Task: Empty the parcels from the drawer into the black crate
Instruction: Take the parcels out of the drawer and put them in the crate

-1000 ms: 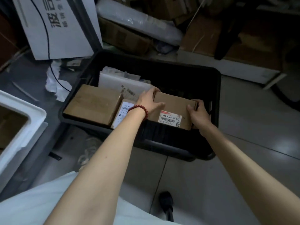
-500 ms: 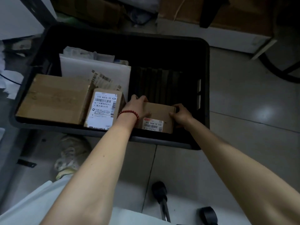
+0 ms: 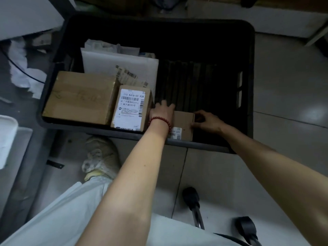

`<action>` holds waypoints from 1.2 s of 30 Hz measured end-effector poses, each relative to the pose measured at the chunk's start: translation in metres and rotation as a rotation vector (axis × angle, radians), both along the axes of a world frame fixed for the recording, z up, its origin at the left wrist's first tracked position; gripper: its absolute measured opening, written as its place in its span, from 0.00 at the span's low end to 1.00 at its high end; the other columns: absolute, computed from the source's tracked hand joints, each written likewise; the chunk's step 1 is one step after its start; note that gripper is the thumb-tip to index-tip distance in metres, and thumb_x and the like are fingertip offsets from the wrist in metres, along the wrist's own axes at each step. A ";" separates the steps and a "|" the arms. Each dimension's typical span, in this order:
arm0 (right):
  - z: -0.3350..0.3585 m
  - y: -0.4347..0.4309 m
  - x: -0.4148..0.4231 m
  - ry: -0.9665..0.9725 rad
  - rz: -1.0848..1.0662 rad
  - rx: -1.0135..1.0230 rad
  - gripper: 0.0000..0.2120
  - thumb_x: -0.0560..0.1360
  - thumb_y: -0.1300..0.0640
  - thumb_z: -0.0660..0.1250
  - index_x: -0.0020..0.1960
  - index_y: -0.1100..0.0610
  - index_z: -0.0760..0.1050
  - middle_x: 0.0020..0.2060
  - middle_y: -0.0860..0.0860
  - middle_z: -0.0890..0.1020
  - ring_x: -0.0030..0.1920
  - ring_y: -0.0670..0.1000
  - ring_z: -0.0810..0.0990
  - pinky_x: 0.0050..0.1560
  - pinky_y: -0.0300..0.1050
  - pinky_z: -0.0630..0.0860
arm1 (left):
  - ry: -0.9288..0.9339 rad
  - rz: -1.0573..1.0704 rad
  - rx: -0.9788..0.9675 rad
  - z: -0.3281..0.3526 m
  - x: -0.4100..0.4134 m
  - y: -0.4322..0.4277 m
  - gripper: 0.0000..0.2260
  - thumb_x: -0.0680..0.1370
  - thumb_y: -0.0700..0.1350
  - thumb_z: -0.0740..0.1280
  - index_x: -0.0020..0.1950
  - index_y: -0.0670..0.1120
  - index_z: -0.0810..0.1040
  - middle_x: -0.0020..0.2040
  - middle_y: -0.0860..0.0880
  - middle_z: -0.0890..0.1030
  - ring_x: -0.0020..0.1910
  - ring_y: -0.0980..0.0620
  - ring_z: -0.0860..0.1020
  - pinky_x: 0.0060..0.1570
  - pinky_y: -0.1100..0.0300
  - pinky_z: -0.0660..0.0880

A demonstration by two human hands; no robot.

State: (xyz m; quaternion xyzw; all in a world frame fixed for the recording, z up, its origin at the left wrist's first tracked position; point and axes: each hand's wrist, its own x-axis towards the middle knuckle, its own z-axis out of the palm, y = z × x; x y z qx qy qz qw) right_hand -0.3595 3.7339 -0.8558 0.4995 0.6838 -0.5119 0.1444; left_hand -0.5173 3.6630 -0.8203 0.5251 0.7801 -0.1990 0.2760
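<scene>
Your left hand (image 3: 162, 113) and right hand (image 3: 208, 121) clamp the small cardboard parcel (image 3: 183, 121) by its short ends, fingers curled round them, low in the black crate (image 3: 198, 145) just behind its near wall. It looks light, stiff and dry, so grip the ends, not the thin faces. Just left of your left fingers stands a labelled box (image 3: 131, 107), with a white padded envelope (image 3: 120, 66) beyond.

floor: pale glossy tiles (image 3: 284, 107) | rear: white panel (image 3: 248, 16) | lighting: dim | near: black castors (image 3: 190, 196)
</scene>
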 end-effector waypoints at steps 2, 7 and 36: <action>-0.001 0.001 0.001 -0.040 0.054 0.015 0.27 0.77 0.50 0.67 0.74 0.54 0.63 0.70 0.56 0.70 0.69 0.56 0.70 0.64 0.45 0.68 | -0.055 0.050 0.005 0.000 0.001 -0.001 0.25 0.78 0.47 0.64 0.73 0.46 0.60 0.71 0.42 0.63 0.69 0.40 0.63 0.60 0.47 0.70; 0.013 -0.002 0.003 -0.276 0.331 0.161 0.34 0.78 0.41 0.61 0.78 0.47 0.50 0.77 0.56 0.53 0.76 0.61 0.55 0.72 0.57 0.60 | -0.084 0.057 -0.011 0.014 0.001 -0.007 0.22 0.80 0.48 0.61 0.72 0.44 0.63 0.68 0.41 0.69 0.67 0.41 0.69 0.62 0.47 0.71; 0.225 -0.179 -0.204 0.481 0.733 0.857 0.28 0.74 0.33 0.60 0.69 0.47 0.69 0.66 0.52 0.73 0.67 0.56 0.70 0.63 0.52 0.69 | 0.614 0.799 0.389 0.250 -0.143 -0.314 0.16 0.78 0.58 0.60 0.59 0.50 0.76 0.57 0.43 0.79 0.59 0.42 0.75 0.53 0.51 0.68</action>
